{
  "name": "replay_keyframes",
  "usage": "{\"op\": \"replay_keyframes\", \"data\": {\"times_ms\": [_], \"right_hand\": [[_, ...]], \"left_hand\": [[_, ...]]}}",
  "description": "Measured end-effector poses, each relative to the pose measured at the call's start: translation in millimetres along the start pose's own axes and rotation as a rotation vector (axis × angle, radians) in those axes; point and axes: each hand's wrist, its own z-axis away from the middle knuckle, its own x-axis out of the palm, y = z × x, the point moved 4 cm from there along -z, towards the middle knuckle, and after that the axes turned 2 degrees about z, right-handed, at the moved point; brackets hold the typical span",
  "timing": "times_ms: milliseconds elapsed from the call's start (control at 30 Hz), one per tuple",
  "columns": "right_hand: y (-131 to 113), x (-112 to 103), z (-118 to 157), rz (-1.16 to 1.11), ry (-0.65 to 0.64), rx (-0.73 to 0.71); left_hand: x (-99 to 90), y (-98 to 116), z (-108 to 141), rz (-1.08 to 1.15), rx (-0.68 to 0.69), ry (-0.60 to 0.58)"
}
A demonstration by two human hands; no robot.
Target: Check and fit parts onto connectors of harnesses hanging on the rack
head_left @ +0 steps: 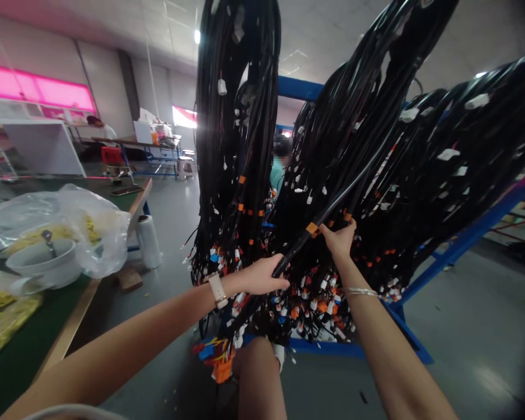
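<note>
A black wire harness [332,204] with an orange tape band slants down from the rack toward me. My left hand [262,276] is closed around its lower part, thumb and fingers on either side. Below that hand, the harness's loose end shows orange, blue and red connectors [221,364] near my knee. Higher up, my right hand [340,239] grips at the harness beside the orange band, its fingertips partly hidden among the strands. Around both hands hang thick bundles of similar black harnesses [240,146], with white, orange and blue connectors at their lower ends.
A blue metal rack [301,87] carries the bundles, its base on the grey floor. To the left, a green-topped table [83,291] bears a white bowl [65,271], plastic bags and yellow parts. A clear wrap roll [149,242] stands beside it. Two people are farther back.
</note>
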Motion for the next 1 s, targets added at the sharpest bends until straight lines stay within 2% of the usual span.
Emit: {"op": "replay_keyframes", "data": {"times_ms": [67, 133, 267, 367, 633, 800, 1000], "right_hand": [[7, 7, -14, -0.032, 0.04, 0.087], [18, 11, -23, -0.07, 0.022, 0.142], [34, 12, -28, -0.132, -0.03, 0.156], [36, 13, -27, -0.198, -0.059, 0.156], [30, 7, -20, -0.303, -0.15, 0.207], [17, -10, -5, -0.245, -0.134, 0.167], [2, -35, 16, -0.058, -0.095, 0.093]], "left_hand": [[1.1, -7, -5, 0.005, 0.001, 0.008], [1.6, -15, -10, 0.014, 0.01, 0.023], [3.3, -27, -20, 0.034, 0.023, 0.035], [5.8, -32, -24, 0.044, 0.025, 0.033], [9.1, -31, -22, 0.044, 0.028, 0.032], [3.5, -21, -12, -0.008, 0.074, 0.079], [0.9, -10, 12, -0.011, 0.095, 0.085]]}}
